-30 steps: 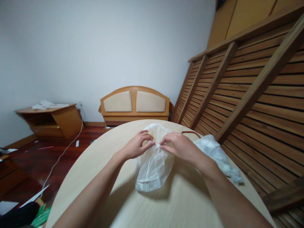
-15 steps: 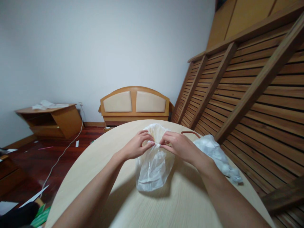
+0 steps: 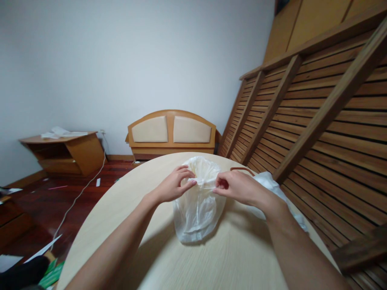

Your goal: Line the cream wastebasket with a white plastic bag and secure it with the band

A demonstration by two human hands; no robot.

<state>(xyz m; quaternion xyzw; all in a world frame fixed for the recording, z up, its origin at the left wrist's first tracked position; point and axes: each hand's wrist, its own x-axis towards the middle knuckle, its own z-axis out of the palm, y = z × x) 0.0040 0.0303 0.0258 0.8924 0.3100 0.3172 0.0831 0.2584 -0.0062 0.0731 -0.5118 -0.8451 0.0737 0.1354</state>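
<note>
At lower centre of the frame, a translucent white bag of thin, crinkled plastic (image 3: pixel 198 213), mouth towards the middle of the picture, closed end towards the bottom edge. Beneath, a pale wood-grain table with a curved edge (image 3: pixel 128 187). On the left of the near rim, the left hand (image 3: pixel 172 185), pinching the film between thumb and fingers; on the right, the right hand (image 3: pixel 238 187), fingers curled, apparently gripping the same rim, exact contact too small to tell. Between the two, a taut strip of film.

Step in hand, by the look of it: drawing the mouth apart. Calls next for a light, even outward pull, sparing the thin film.

Right of centre, partly behind the right forearm, a bunched second white plastic bag (image 3: pixel 267 181); just above, a thin brown curved strip (image 3: pixel 240 168). Farther out, at centre, an arched wooden headboard with cream padded panels (image 3: pixel 171 127); at right, a brown slatted wooden panel (image 3: pixel 329 141); at left, a low wooden cabinet (image 3: pixel 83 155).
</note>
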